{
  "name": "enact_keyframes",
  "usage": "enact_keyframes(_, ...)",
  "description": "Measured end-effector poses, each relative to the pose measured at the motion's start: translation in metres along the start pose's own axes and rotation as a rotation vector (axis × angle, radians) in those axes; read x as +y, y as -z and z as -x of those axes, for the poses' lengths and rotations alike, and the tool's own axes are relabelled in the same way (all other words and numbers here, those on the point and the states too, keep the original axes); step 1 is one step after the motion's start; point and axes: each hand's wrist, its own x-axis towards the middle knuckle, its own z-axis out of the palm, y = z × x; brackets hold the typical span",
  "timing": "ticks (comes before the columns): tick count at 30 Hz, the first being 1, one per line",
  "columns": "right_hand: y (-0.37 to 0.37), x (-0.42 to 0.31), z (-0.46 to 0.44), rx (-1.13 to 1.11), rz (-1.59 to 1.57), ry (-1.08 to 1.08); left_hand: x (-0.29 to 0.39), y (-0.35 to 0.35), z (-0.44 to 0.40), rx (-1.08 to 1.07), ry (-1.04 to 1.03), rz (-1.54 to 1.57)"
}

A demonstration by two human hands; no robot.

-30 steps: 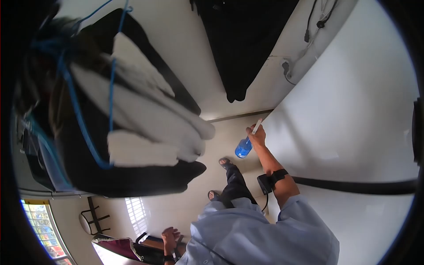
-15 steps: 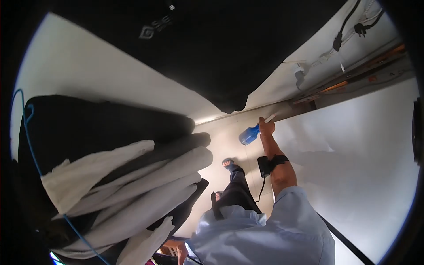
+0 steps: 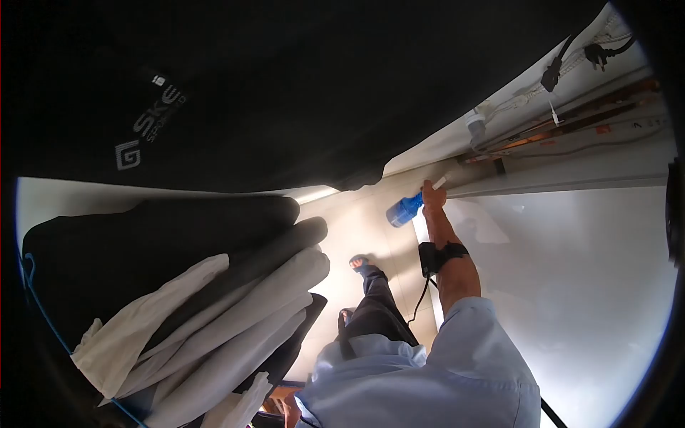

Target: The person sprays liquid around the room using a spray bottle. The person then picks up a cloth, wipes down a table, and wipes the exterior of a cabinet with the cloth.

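Observation:
My right hand [image 3: 433, 197], at the end of an outstretched arm, is closed around the neck of a blue spray bottle [image 3: 404, 210]. The bottle's body points left, and a white part [image 3: 441, 182] sticks out past my fingers on the other side. That hand is beside the edge of a large glossy white panel [image 3: 556, 271]. Low in the view, a bit of my left hand or forearm [image 3: 290, 411] shows next to my shirt; its fingers are hidden.
Dark and grey clothes [image 3: 235, 321] hang at left, one on a blue hanger [image 3: 50, 321]. A large black garment or cover [image 3: 285, 93] with printed lettering fills the top. Black plugs and cables [image 3: 553, 71] and a grey pipe [image 3: 476, 127] are along the wall at upper right.
The view has shifted, and the black garment now covers more of the top and left. More of the white panel's upper edge shows. My right hand still holds the spray bottle.

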Motion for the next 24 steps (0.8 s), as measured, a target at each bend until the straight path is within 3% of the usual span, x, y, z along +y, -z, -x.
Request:
enact_keyframes(2,-0.017,0.036,-0.026,-0.045,0.058,-0.023,-0.015,-0.001,0.009,0.004,0.030,0.004)
enact_keyframes(5,-0.002,0.008,-0.002,-0.088,0.069,-0.109,-0.054,0.002,0.030,0.011,0.099,0.017)
enact_keyframes(6,0.003,-0.005,0.009,-0.134,-0.092,-0.206,-0.070,0.004,0.039,0.013,0.131,0.020)
enact_keyframes(10,-0.019,0.024,0.010,-0.282,-0.088,-0.040,-0.151,0.005,0.087,0.027,0.292,0.035)
enact_keyframes(13,-0.027,0.039,0.009,-0.244,0.150,0.081,-0.207,0.002,0.126,0.039,0.412,0.059)
enact_keyframes(16,-0.046,0.080,-0.008,-0.259,0.200,-0.146,-0.249,-0.006,0.160,0.049,0.506,0.093)
enact_keyframes(20,-0.047,0.127,-0.015,-0.410,0.504,0.305,-0.288,-0.007,0.202,0.049,0.552,0.148)
enact_keyframes(23,-0.035,0.106,-0.008,-0.591,-0.087,-0.305,-0.312,-0.003,0.237,0.056,0.551,0.202)
enact_keyframes(24,-0.033,0.111,-0.007,-0.647,-0.166,-0.161,-0.319,-0.002,0.248,0.062,0.552,0.220)
